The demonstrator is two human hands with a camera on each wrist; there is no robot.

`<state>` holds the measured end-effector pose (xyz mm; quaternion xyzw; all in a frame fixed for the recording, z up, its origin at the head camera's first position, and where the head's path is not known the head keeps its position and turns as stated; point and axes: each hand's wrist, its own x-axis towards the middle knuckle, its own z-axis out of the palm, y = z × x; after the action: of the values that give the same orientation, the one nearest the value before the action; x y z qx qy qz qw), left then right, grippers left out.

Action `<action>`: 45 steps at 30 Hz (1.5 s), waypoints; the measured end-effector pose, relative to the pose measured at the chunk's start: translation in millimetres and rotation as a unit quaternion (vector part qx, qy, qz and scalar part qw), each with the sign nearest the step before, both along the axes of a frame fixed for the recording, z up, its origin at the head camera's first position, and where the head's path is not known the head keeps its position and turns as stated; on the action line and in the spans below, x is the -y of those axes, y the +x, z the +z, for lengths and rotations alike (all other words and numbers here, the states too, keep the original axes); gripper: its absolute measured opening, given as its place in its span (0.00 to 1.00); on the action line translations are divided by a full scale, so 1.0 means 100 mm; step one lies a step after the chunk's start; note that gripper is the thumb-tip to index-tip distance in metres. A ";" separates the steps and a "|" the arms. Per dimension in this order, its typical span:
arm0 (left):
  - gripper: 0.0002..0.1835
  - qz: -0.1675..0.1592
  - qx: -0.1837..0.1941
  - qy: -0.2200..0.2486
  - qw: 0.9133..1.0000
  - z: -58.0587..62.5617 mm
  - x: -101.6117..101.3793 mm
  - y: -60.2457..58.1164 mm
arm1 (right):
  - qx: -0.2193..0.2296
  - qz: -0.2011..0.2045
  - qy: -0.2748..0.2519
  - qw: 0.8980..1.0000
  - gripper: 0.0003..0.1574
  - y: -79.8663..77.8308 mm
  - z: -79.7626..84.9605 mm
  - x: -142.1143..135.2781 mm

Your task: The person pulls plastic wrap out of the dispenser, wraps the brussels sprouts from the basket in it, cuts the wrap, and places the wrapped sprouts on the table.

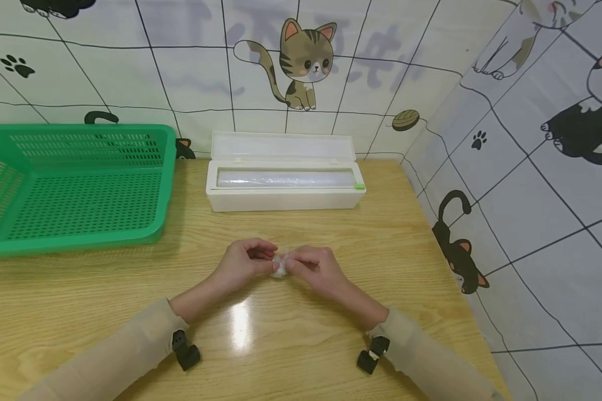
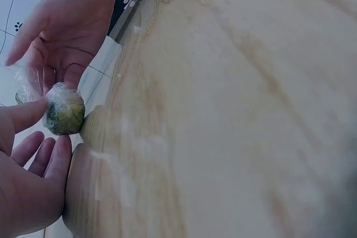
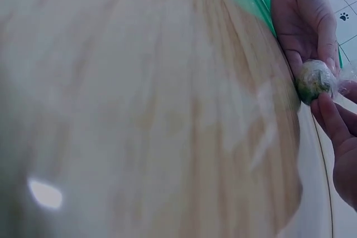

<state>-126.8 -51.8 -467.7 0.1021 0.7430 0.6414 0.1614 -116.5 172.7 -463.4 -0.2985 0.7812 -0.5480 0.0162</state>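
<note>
Between the fingertips of both hands, over the middle of the table, is a small round green-and-yellow thing wrapped in cling film point(image 2: 65, 110). What lies inside the film is not clear. My left hand point(image 1: 243, 262) pinches it from the left, thumb at the film. From the other side, my right hand point(image 1: 321, 270) grips the film with curled thumb and fingers. A loose, crumpled end of film point(image 2: 28, 82) sticks out from the ball in the left wrist view. Behind the hands stands a white cling film box point(image 1: 286, 199), lid up, with a film roll point(image 1: 286, 179) inside.
A green plastic basket point(image 1: 87, 242) stands at the left of the wooden table point(image 1: 105, 284). A sheet with cat drawings point(image 1: 190, 72) covers the wall at the back and the right. A green slider point(image 1: 359, 186) sits at the box's right end.
</note>
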 end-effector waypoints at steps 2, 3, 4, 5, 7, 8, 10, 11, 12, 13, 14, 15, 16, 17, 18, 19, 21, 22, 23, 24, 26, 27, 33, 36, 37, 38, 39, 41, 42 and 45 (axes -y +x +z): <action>0.19 0.000 0.002 0.000 1.000 0.00 0.00 0.00 | -0.008 0.004 0.003 1.000 0.11 0.00 0.00 0.00; 0.19 0.001 0.003 0.000 1.000 0.00 0.01 0.00 | -0.012 0.000 0.007 1.000 0.12 -0.01 0.00 0.01; 0.19 0.001 0.004 0.000 1.000 0.01 0.01 0.00 | -0.015 -0.004 0.012 1.000 0.12 -0.01 0.01 0.01; 0.19 0.002 0.006 -0.001 1.000 0.01 0.01 0.00 | -0.014 -0.010 0.017 1.000 0.11 -0.01 0.01 0.02; 0.18 0.004 0.009 -0.002 1.000 0.00 0.02 0.00 | -0.012 -0.021 0.028 0.999 0.09 0.00 0.00 0.03; 0.18 0.005 0.009 -0.004 1.000 0.00 0.02 0.00 | -0.009 -0.027 0.033 0.999 0.08 0.00 0.00 0.04; 0.17 0.009 0.015 -0.008 1.000 0.00 0.03 0.01 | -0.003 -0.037 0.037 0.999 0.07 0.01 -0.01 0.05; 0.16 0.010 0.018 -0.009 1.000 0.00 0.03 0.01 | 0.002 -0.040 0.037 0.999 0.07 0.01 -0.01 0.06; 0.16 0.010 0.020 -0.010 1.000 0.00 0.04 0.01 | 0.007 -0.045 0.037 0.998 0.07 0.02 -0.01 0.07; 0.14 0.012 0.024 -0.011 1.000 0.00 0.04 0.02 | 0.018 -0.051 0.034 0.998 0.07 0.02 -0.01 0.08; 0.14 0.013 0.029 -0.009 0.999 0.00 0.05 0.02 | 0.031 -0.058 0.032 0.997 0.07 0.02 0.00 0.09; 0.13 0.015 0.034 -0.008 0.999 0.01 0.05 0.03 | 0.048 -0.066 0.032 0.996 0.06 0.02 0.01 0.11; 0.12 0.016 0.037 -0.008 0.999 0.02 0.05 0.03 | 0.067 -0.074 0.031 0.995 0.07 0.03 0.03 0.12; 0.13 0.019 0.037 -0.010 0.999 0.03 0.05 0.04 | 0.089 -0.083 0.034 0.992 0.07 0.02 0.04 0.13; 0.13 0.022 0.040 -0.012 0.999 0.03 0.05 0.04 | 0.111 -0.093 0.037 0.989 0.07 0.02 0.06 0.14; 0.14 0.026 0.041 -0.015 0.999 0.04 0.04 0.04 | 0.130 -0.102 0.044 0.985 0.08 0.02 0.07 0.16; 0.14 0.033 0.041 -0.026 0.998 0.05 0.03 0.05 | 0.157 -0.114 0.062 0.979 0.09 0.01 0.10 0.17; 0.15 0.036 0.042 -0.032 0.998 0.06 0.03 0.05 | 0.166 -0.118 0.071 0.977 0.09 0.01 0.11 0.18; 0.14 0.038 0.044 -0.034 0.998 0.07 0.02 0.05 | 0.172 -0.119 0.079 0.975 0.09 0.00 0.12 0.18; 0.14 0.040 0.046 -0.035 0.998 0.07 0.01 0.05 | 0.173 -0.119 0.084 0.974 0.09 0.00 0.12 0.18; 0.13 0.041 0.051 -0.033 0.997 0.07 0.01 0.05 | 0.178 -0.116 0.090 0.973 0.10 -0.01 0.11 0.17; 0.12 0.040 0.050 -0.030 0.997 0.07 0.01 0.05 | 0.183 -0.113 0.089 0.973 0.10 -0.01 0.11 0.16; 0.09 0.045 0.030 -0.020 0.998 0.02 -0.01 0.06 | 0.222 -0.098 0.062 0.968 0.14 -0.01 0.08 0.14; 0.06 0.052 0.007 -0.014 0.999 0.00 -0.02 0.08 | 0.233 -0.095 0.050 0.966 0.16 -0.01 0.07 0.14; 0.05 0.053 -0.002 -0.013 0.998 0.00 -0.03 0.08 | 0.233 -0.096 0.051 0.966 0.17 0.00 0.07 0.14; 0.05 0.054 -0.009 -0.011 0.998 -0.01 -0.03 0.08 | 0.232 -0.096 0.051 0.967 0.17 0.00 0.07 0.15; 0.04 0.053 -0.016 -0.009 0.998 -0.02 -0.03 0.08 | 0.229 -0.097 0.052 0.967 0.18 -0.01 0.07 0.16; 0.03 0.051 -0.022 -0.004 0.998 -0.02 -0.03 0.08 | 0.220 -0.101 0.057 0.969 0.17 -0.01 0.08 0.17; 0.03 0.049 -0.026 -0.003 0.998 -0.02 -0.03 0.08 | 0.217 -0.103 0.059 0.969 0.17 -0.02 0.08 0.18; 0.03 0.035 -0.040 -0.007 0.999 0.00 -0.01 0.07 | 0.210 -0.109 0.064 0.970 0.16 -0.04 0.07 0.19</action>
<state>-120.1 -51.0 -468.0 0.1010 0.7564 0.6368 0.1098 -120.0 153.9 -456.2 -0.0882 0.8216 -0.5459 0.1386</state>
